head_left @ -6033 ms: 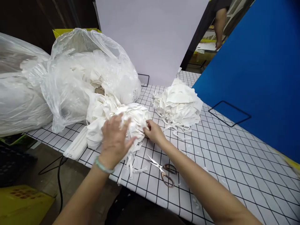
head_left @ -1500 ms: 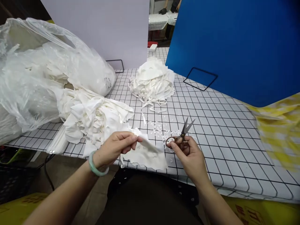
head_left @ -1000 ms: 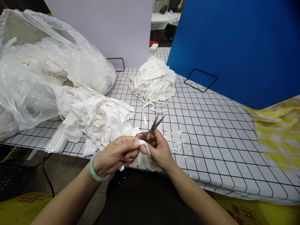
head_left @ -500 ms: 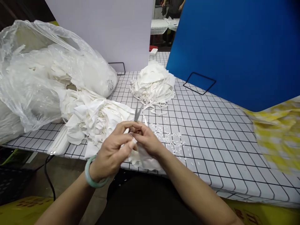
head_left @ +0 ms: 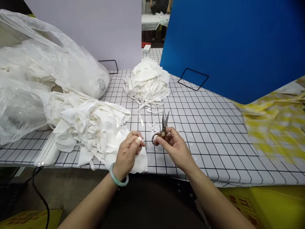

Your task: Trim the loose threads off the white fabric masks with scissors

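My left hand (head_left: 128,154), with a green bangle (head_left: 118,178) at its wrist, pinches a small white piece (head_left: 139,138) between thumb and fingers. To its right, my right hand (head_left: 177,148) holds scissors (head_left: 164,128) by their brown handles, the blades parted and pointing away from me. White fabric pieces (head_left: 95,127) lie heaped on the left, reaching under and beside my left hand. Farther back is a round pile of white fabric strips (head_left: 150,81). Small white snippets (head_left: 153,127) are scattered near the scissors.
A large clear plastic bag (head_left: 71,66) of white fabric fills the left. A blue panel (head_left: 226,47) and a pale panel (head_left: 95,28) stand behind. Yellow checked cloth (head_left: 274,124) lies at the right of the gridded tablecloth (head_left: 205,127). A person (head_left: 162,6) stands far back.
My hands have moved apart, the right one going right with the scissors. The scissors now show fully. The whole view has shifted somewhat to the right.
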The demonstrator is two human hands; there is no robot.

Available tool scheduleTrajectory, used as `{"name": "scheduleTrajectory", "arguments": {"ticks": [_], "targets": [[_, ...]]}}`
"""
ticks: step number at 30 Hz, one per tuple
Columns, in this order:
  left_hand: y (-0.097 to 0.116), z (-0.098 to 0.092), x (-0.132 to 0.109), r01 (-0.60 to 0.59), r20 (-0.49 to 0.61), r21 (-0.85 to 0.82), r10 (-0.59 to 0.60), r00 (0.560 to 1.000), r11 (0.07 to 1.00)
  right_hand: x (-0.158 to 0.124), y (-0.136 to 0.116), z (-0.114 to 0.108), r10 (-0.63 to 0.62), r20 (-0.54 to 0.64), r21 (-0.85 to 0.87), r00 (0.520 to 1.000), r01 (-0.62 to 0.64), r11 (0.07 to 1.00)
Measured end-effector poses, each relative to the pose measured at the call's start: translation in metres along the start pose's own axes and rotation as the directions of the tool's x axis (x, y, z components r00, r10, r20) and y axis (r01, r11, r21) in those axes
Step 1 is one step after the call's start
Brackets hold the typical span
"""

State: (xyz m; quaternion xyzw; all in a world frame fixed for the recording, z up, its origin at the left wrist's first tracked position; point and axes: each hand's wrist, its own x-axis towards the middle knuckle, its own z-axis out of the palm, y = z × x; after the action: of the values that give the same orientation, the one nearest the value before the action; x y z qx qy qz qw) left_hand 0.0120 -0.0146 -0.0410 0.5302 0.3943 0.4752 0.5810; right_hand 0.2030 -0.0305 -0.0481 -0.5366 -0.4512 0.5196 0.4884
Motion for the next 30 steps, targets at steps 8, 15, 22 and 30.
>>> {"name": "scheduleTrajectory", "arguments": {"ticks": [8, 15, 22, 30], "targets": [[-0.03, 0.023, -0.002, 0.182, 0.148, -0.192, -0.155, 0.977, 0.964, -0.029, 0.014, -0.003, 0.012, -0.026, -0.254, 1.0, -0.018, 0.967], [-0.017, 0.026, -0.001, 0.253, 0.123, -0.289, -0.226, 0.966, 0.923, -0.032, 0.009, -0.004, 0.086, 0.093, 0.061, 0.992, -0.091, 0.994], [-0.017, 0.017, 0.006, 0.413, 0.233, -0.576, -0.343, 0.91, 0.706, -0.038, -0.01, 0.001, 0.168, 0.286, 0.372, 0.944, -0.271, 0.888], [-0.013, 0.002, 0.01, 0.372, 0.249, -0.537, -0.279, 0.927, 0.757, -0.039, -0.012, -0.007, 0.199, 0.3, 0.249, 0.933, -0.278, 0.928]]}}
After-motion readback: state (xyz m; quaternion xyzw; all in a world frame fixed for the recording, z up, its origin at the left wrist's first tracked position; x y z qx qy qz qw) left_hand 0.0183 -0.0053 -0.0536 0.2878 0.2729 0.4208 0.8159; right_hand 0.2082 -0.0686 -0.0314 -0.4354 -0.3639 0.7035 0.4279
